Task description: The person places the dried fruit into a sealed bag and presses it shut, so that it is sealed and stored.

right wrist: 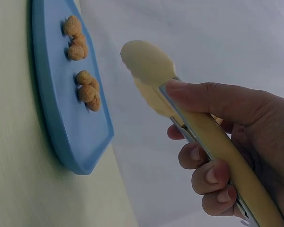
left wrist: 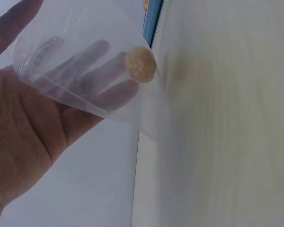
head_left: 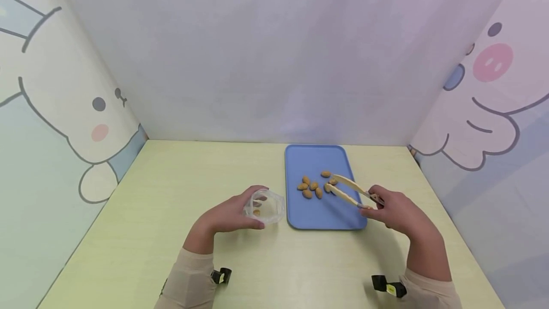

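My left hand (head_left: 231, 212) grips a clear plastic cup (head_left: 274, 208) beside the tray's left edge, fingers and thumb around its sides. One brown nut (left wrist: 141, 64) shows inside, low in the cup in the left wrist view. My right hand (head_left: 401, 211) holds a pair of tongs (right wrist: 146, 61) with cream-coloured ends, thumb along one arm and fingers curled under the other. The tong tips stand apart over the right part of the blue tray (head_left: 315, 159), close to a few nuts. Several more brown nuts (head_left: 314, 186) lie loosely grouped mid-tray.
A pale wooden table (head_left: 206, 170) carries the tray, which reaches nearly to the back wall (head_left: 257, 85). Side panels with cartoon animals (head_left: 493, 108) border the table left and right. Black straps with small mounts (head_left: 220, 275) sit on both sleeves.
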Demonstrator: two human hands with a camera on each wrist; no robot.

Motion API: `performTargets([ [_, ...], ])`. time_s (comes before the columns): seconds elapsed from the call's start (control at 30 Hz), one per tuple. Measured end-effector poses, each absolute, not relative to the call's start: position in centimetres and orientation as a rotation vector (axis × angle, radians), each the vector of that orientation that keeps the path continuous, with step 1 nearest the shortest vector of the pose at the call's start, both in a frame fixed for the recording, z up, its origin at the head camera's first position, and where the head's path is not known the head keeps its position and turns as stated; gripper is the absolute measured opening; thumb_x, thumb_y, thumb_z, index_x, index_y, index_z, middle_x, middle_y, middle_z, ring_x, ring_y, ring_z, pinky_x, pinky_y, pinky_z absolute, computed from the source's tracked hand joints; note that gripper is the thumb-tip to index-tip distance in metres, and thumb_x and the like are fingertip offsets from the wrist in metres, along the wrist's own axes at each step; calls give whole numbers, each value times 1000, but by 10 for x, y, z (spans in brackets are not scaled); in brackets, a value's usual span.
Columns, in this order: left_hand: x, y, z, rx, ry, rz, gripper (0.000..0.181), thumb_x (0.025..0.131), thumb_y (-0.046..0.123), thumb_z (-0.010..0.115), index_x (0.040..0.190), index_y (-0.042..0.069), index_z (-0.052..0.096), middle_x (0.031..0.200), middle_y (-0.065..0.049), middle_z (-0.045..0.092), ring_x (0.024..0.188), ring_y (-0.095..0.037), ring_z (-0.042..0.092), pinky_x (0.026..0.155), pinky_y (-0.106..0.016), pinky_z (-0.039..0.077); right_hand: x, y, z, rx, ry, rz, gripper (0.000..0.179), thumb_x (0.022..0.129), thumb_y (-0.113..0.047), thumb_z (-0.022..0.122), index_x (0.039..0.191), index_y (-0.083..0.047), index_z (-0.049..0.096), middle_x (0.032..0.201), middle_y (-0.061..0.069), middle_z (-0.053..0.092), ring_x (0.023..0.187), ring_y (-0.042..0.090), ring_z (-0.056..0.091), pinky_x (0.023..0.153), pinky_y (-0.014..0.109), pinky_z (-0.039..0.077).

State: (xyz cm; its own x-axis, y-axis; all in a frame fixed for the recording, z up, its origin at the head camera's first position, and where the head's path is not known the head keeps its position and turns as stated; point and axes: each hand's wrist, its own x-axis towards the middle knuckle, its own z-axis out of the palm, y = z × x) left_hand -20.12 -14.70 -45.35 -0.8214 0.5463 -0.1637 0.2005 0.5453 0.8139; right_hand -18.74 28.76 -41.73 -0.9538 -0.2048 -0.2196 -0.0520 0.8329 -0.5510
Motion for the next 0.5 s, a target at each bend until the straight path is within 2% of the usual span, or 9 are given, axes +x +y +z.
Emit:
performTargets([
  [0.2,-201,-146,-454,596,2380,1187,83,77,41,82,143,46,31,128,-6,55,95,-21,54,80,-39,45,-189,292,-421,-135,2699,-781,43,84,-43,75,107,-15,53,72,3,48,55,18,48,51,32,40],
  [0.5,-201,-146,-455,595,2375,1185,84,77,43,81,143,47,31,126,-7,55,93,-21,54,79,-38,45,-190,296,-431,-93,2644,-758,54,84,-44,74,121,-12,52,73,4,52,52,18,46,51,34,39],
])
